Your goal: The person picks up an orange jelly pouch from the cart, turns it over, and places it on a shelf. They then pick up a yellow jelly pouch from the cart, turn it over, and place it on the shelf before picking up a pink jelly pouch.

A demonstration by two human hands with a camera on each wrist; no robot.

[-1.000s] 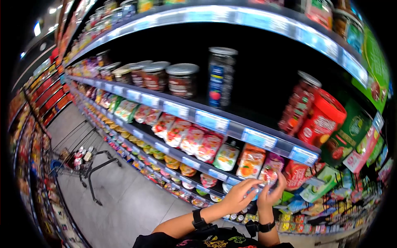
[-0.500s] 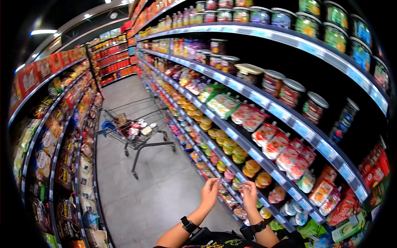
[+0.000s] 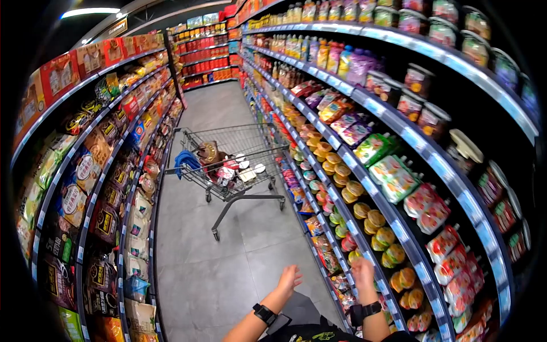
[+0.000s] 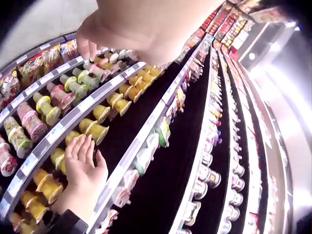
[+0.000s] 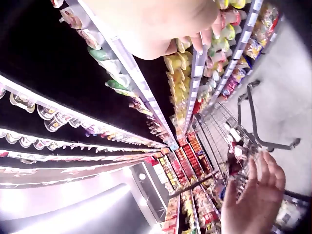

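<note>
Hands low in a shop aisle, fingers straight and relaxed, gripping nothing: left hand [image 3: 289,279] at 6 o'clock over the grey floor [image 3: 228,268], right hand [image 3: 363,272] at 5 o'clock at the shelf edge [image 4: 63,127], just beside yellow cups [image 4: 95,129]. Shopping cart [image 3: 228,154] up the aisle at 11 o'clock, well apart. Price tags [image 3: 411,138] and pack print too small to read.

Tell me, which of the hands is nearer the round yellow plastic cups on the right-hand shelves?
Right. The right hand is at the shelf edge beside the round yellow plastic cups; the left hand hangs over the grey floor, clear of the shelves.
</note>
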